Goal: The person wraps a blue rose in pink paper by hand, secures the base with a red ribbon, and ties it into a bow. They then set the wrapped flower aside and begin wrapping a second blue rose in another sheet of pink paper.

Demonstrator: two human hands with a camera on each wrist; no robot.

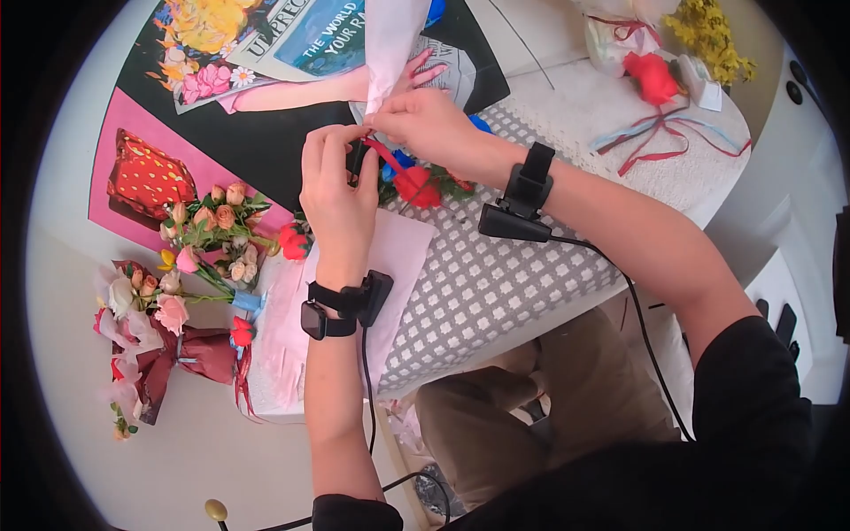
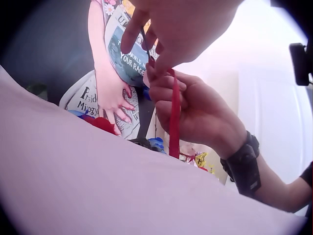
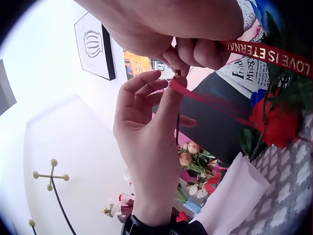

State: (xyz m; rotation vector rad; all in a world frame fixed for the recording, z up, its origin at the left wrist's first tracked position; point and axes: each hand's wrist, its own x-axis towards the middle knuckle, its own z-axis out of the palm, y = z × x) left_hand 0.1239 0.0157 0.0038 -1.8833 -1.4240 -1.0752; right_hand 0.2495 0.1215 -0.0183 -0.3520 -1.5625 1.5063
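My left hand [image 1: 341, 181] and right hand [image 1: 434, 124] meet at the fingertips below the pale pink wrapping [image 1: 390, 44]. Both pinch a red ribbon [image 1: 383, 154] there. Gold letters run along the ribbon [image 3: 274, 56] below my right hand [image 3: 195, 29] in the right wrist view, where a loop passes over the thumb of my left hand [image 3: 151, 132]. A thin dark item [image 3: 177, 128] hangs by the left thumb; what it is cannot be told. Under the hands lie a red flower [image 1: 416, 187] and blue ones. Pale paper [image 2: 122, 186] hides the lower left wrist view.
Pink and peach flowers [image 1: 226, 217] and a dark red wrapped bouquet [image 1: 190, 354] are at the left. Pink paper [image 1: 398, 257] lies on the grey-white patterned cloth [image 1: 496, 283]. At the upper right are a red flower [image 1: 653, 78], loose ribbons [image 1: 660, 133] and yellow blossoms [image 1: 708, 40].
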